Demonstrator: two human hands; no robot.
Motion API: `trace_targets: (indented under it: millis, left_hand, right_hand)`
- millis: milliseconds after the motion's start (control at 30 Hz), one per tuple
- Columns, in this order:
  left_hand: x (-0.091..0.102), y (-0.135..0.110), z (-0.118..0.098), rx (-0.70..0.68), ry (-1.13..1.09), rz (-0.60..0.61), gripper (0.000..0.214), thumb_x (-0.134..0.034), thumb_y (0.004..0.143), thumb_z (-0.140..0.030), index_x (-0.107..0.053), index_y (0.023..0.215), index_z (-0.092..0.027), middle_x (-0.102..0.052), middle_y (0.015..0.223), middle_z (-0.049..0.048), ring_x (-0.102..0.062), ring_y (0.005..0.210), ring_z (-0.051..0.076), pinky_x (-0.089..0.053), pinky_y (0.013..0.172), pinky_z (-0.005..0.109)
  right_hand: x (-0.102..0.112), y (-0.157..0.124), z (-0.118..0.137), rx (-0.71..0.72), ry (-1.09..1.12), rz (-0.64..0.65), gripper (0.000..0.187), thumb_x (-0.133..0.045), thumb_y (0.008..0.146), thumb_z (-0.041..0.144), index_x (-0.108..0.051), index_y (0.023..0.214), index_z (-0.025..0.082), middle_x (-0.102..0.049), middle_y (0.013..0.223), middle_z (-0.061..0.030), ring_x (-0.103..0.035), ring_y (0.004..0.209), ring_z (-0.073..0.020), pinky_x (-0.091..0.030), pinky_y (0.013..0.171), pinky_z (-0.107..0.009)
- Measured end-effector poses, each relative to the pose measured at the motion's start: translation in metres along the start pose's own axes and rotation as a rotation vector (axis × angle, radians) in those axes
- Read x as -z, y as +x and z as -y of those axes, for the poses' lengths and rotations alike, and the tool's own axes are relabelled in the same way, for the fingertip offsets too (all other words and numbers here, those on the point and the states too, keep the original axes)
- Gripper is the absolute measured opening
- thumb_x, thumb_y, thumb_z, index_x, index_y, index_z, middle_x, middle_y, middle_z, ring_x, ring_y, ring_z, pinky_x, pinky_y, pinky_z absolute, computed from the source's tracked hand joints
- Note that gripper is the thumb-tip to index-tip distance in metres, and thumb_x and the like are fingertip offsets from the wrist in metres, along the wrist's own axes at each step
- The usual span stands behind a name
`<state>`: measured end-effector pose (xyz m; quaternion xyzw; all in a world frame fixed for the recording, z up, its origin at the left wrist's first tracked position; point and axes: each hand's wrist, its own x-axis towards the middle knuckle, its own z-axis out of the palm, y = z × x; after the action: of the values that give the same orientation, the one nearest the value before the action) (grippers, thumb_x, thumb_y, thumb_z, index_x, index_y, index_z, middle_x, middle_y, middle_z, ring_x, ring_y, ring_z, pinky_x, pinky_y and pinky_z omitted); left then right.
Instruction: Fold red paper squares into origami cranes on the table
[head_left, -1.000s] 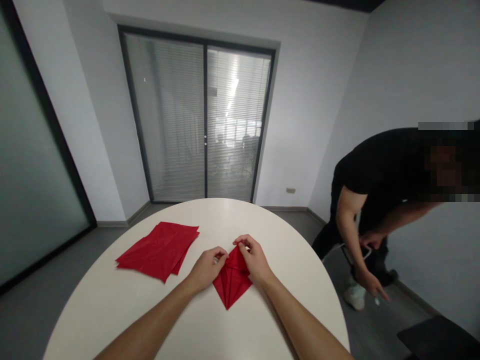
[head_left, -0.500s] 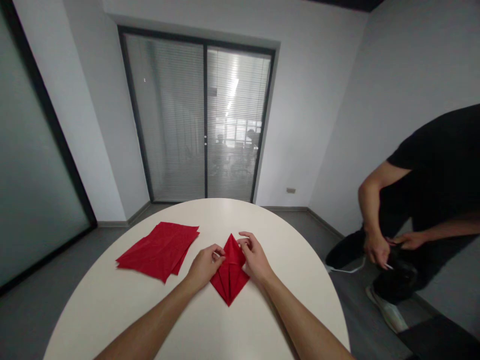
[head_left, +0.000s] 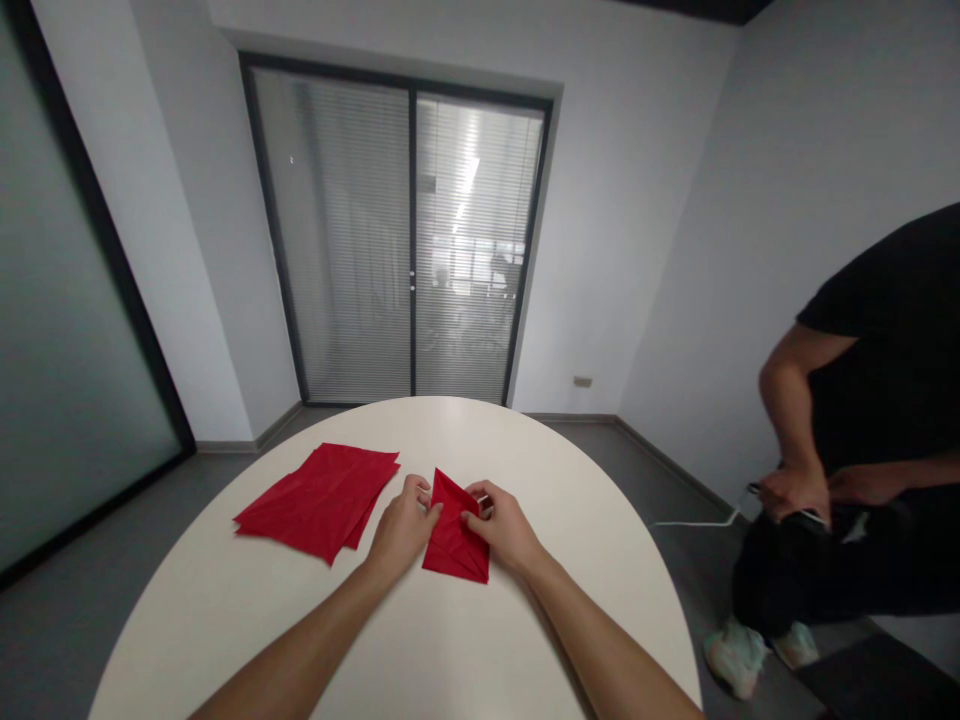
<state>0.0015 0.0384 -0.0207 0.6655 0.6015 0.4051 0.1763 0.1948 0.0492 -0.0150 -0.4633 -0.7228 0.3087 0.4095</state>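
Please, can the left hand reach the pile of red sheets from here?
Probably yes: nothing visible stands between the left hand and the nearby red sheets, though its fingers are at the folded sheet.

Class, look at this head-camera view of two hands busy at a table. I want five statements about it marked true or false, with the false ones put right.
1. The left hand and the right hand are both at the folded red sheet. True.
2. The overlapping red sheets lie to the right of the folded one. False: they lie to its left.
3. The cream tabletop has a curved edge. True.
4. The other person in view wears a white top. False: the top is black.
5. Blinds with horizontal slats show at the glass panels beyond the table. True.
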Motion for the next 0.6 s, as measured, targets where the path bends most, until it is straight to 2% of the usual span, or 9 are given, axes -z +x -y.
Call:
trace_targets:
  millis: [67, 100, 200, 267, 367, 500, 600]
  left_hand:
    - [-0.001, 0.001, 0.002, -0.001, -0.018, -0.007, 0.04, -0.06, 0.085, -0.028, -0.047, 0.122, -0.021, -0.065, 0.077, -0.0019, -0.063, 0.068, 0.017, -0.041, 0.062, 0.024]
    - [-0.001, 0.002, 0.004, -0.004, -0.031, -0.004, 0.04, -0.059, 0.086, -0.03, -0.048, 0.123, -0.022, -0.065, 0.077, -0.0018, -0.064, 0.067, 0.017, -0.041, 0.062, 0.024]
    - [-0.004, 0.005, 0.009, -0.015, -0.098, 0.003, 0.02, -0.055, 0.089, -0.036, -0.06, 0.102, -0.022, -0.069, 0.08, 0.0015, -0.065, 0.068, 0.017, -0.043, 0.063, 0.025]
    - [-0.005, 0.009, 0.013, -0.018, -0.173, -0.006, 0.017, -0.054, 0.089, -0.037, -0.061, 0.092, -0.021, -0.07, 0.082, 0.0034, -0.066, 0.07, 0.018, -0.046, 0.065, 0.026]
    - [-0.006, 0.014, 0.019, -0.029, -0.263, -0.04, 0.016, -0.057, 0.086, -0.035, -0.061, 0.09, -0.02, -0.07, 0.081, 0.0034, -0.067, 0.074, 0.02, -0.048, 0.068, 0.028]
    - [-0.006, 0.018, 0.024, -0.026, -0.272, -0.073, 0.011, -0.058, 0.082, -0.03, -0.058, 0.076, -0.02, -0.066, 0.074, 0.0016, -0.064, 0.072, 0.019, -0.047, 0.07, 0.03]
    - [-0.005, 0.019, 0.024, -0.013, -0.29, -0.082, 0.007, -0.059, 0.079, -0.026, -0.057, 0.082, -0.02, -0.065, 0.075, 0.0007, -0.063, 0.07, 0.018, -0.047, 0.068, 0.029]
  right_hand:
    - [-0.002, -0.001, -0.003, 0.025, -0.043, 0.017, 0.026, -0.066, 0.074, 0.016, -0.066, 0.1, 0.02, -0.069, 0.092, -0.0016, -0.06, 0.075, -0.0164, -0.049, 0.07, -0.028]
    - [-0.003, -0.001, -0.005, 0.039, -0.063, 0.027, 0.027, -0.066, 0.073, 0.015, -0.066, 0.1, 0.021, -0.069, 0.093, -0.0016, -0.061, 0.077, -0.0167, -0.049, 0.072, -0.028]
    - [-0.005, -0.003, -0.008, 0.071, -0.105, 0.05, 0.03, -0.067, 0.072, 0.013, -0.066, 0.101, 0.022, -0.068, 0.094, -0.0016, -0.06, 0.077, -0.0167, -0.049, 0.072, -0.028]
    - [-0.005, -0.004, -0.008, 0.079, -0.128, 0.071, 0.032, -0.067, 0.073, 0.013, -0.066, 0.103, 0.022, -0.068, 0.092, -0.0012, -0.06, 0.076, -0.0164, -0.048, 0.071, -0.028]
    - [-0.004, -0.005, -0.004, 0.089, -0.163, 0.095, 0.03, -0.068, 0.075, 0.017, -0.067, 0.104, 0.023, -0.067, 0.09, -0.0011, -0.059, 0.076, -0.0165, -0.047, 0.071, -0.028]
    - [-0.003, -0.007, 0.001, 0.096, -0.178, 0.085, 0.026, -0.067, 0.078, 0.02, -0.067, 0.105, 0.023, -0.067, 0.092, -0.0016, -0.059, 0.079, -0.0168, -0.047, 0.073, -0.028]
    - [-0.003, -0.007, 0.003, 0.086, -0.186, 0.095, 0.028, -0.068, 0.078, 0.021, -0.066, 0.106, 0.023, -0.066, 0.087, -0.001, -0.059, 0.076, -0.0167, -0.046, 0.07, -0.028]
